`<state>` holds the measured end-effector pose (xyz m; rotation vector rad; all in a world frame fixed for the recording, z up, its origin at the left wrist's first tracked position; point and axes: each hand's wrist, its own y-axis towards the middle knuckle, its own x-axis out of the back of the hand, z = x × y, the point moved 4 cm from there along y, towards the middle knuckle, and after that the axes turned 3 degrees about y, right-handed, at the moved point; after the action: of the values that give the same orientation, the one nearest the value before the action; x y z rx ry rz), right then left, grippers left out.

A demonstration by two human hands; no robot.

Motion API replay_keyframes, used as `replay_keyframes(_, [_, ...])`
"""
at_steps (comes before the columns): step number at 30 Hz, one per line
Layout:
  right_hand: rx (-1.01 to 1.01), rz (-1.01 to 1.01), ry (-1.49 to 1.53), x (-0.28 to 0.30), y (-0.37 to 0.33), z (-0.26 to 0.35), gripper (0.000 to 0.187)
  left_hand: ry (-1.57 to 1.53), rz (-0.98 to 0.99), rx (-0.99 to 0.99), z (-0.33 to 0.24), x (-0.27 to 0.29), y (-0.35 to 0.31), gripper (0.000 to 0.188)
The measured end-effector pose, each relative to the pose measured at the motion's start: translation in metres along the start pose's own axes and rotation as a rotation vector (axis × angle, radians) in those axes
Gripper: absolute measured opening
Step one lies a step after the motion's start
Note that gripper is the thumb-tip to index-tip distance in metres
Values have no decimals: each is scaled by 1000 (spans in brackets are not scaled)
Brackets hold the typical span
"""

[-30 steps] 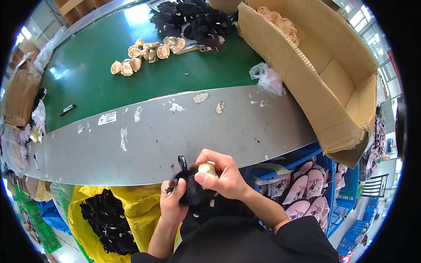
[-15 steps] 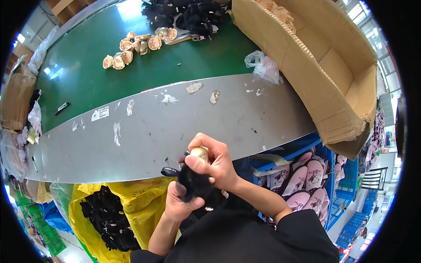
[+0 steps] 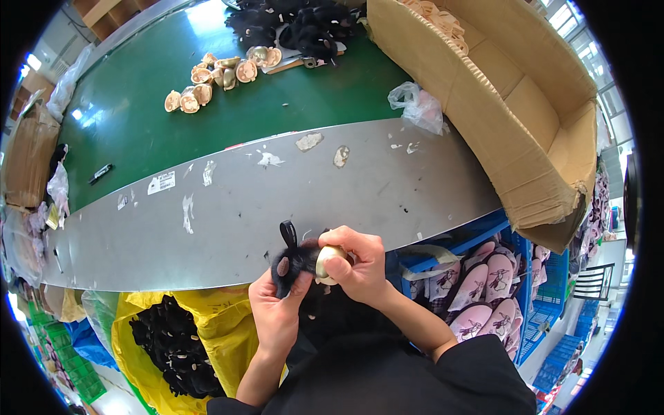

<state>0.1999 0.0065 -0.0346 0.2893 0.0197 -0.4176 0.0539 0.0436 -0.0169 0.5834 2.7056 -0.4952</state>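
Observation:
My left hand point(image 3: 278, 304) grips a small black plush toy point(image 3: 296, 263) with a black loop standing up from it. In my right hand point(image 3: 357, 268) is a rounded, shiny gold piece point(image 3: 330, 264), pinched between thumb and fingers and pressed against the plush. Fingers cover part of both, so I cannot tell how they join. Both hands are just in front of the near edge of the grey metal strip point(image 3: 235, 238). Farther off, several gold-and-peach face-like pieces point(image 3: 228, 77) lie on the green table surface point(image 3: 138, 138).
More black plush toys point(image 3: 311, 34) are heaped at the far side. A large cardboard box point(image 3: 477, 104) stands at the right. Below the edge are a yellow bag point(image 3: 221, 325) of black plush toys and a blue crate point(image 3: 529, 304) beside pink slippers point(image 3: 477, 283). A marker point(image 3: 100, 173) lies left.
The plush toy has turned, so its loop now points up. My left hand has risen; my right hand, still on the gold piece, has shifted slightly right and down.

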Motion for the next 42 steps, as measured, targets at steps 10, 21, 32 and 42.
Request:
replay_keyframes(10, [392,-68,-360,-4,6,27,34,115,-67,-134,5,6,-12,19])
replay_keyframes(21, [468,-80,-734,-13,1,35,37,101,0,-186,-12,-1,-4,22])
replay_keyframes(32, [-365,522,402,17,-18,18,65,110,281,-52,-25,10,-19,27])
replay_keyframes(42, [-482,679,694,-3,-39,37,49,72,434,-121,-38,13,-38,29])
